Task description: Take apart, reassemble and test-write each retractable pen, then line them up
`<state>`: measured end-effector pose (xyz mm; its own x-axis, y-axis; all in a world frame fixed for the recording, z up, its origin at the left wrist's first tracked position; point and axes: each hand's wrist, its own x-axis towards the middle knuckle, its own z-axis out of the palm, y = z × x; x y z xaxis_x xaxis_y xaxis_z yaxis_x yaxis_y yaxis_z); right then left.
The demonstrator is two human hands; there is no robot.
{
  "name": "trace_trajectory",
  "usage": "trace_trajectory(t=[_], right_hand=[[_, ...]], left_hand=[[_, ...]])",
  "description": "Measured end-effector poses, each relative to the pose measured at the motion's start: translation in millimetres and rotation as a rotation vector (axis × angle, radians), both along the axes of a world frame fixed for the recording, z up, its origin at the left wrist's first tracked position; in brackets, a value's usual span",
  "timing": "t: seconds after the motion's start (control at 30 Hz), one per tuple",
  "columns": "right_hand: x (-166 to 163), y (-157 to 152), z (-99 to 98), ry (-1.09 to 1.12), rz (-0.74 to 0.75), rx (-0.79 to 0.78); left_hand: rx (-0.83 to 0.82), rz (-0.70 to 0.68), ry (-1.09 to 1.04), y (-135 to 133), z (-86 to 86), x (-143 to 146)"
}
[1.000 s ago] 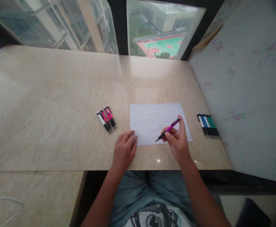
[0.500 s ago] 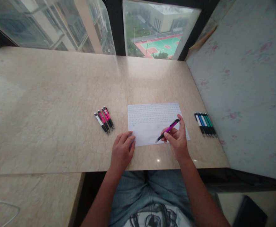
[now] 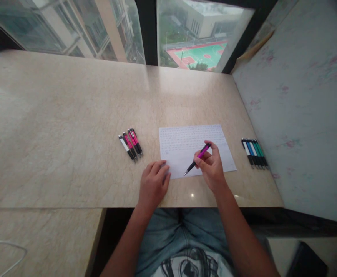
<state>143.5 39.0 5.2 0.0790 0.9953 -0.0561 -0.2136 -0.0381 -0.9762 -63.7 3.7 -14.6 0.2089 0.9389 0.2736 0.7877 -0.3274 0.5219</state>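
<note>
A sheet of paper (image 3: 182,152) covered with handwritten lines on its upper half lies on the stone counter before me. My right hand (image 3: 213,167) grips a purple-and-black pen (image 3: 203,151) above the paper's lower part, its tip slanting down to the left. Whether the tip touches the sheet I cannot tell. At the paper's lower left corner rests my left hand (image 3: 154,182), fingers loosely spread, fingertips at the sheet's edge and nothing held. Left of the paper lie several pens (image 3: 130,143), one white and the others pink, all with black grips.
Near the wall on the right, several white, blue and green pens (image 3: 254,153) lie side by side. A window (image 3: 197,38) borders the counter (image 3: 70,123) at the back. At the lower left, a white cable (image 3: 12,246) rests on a lower surface.
My right hand has shifted left over the paper with the pen, whose upper end is now nearer the fingers. The whole view has moved slightly; my left hand stays at the sheet's corner.
</note>
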Motion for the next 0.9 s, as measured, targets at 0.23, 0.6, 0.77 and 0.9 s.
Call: trace_trajectory(t=[0.23,0.6,0.77,0.9], right_hand=[[-33.2,18.0,0.2,0.006,0.01,-0.003],[-48.0,36.8,-13.4,-0.166,0.15,0.018],[-47.6,37.2,-13.4,-0.222,0.149,0.009],[-48.4,37.8,-11.2,-0.548,0.106,0.187]], left_hand=[[-0.057,-0.022,0.013,-1.1,1.5,0.5],[-0.128,-0.042,0.004,-0.1,5.8,0.0],[-0.13,-0.049,0.02,-0.7,4.4,-0.3],[-0.138,-0.051,0.03,-0.8,6.1,-0.1]])
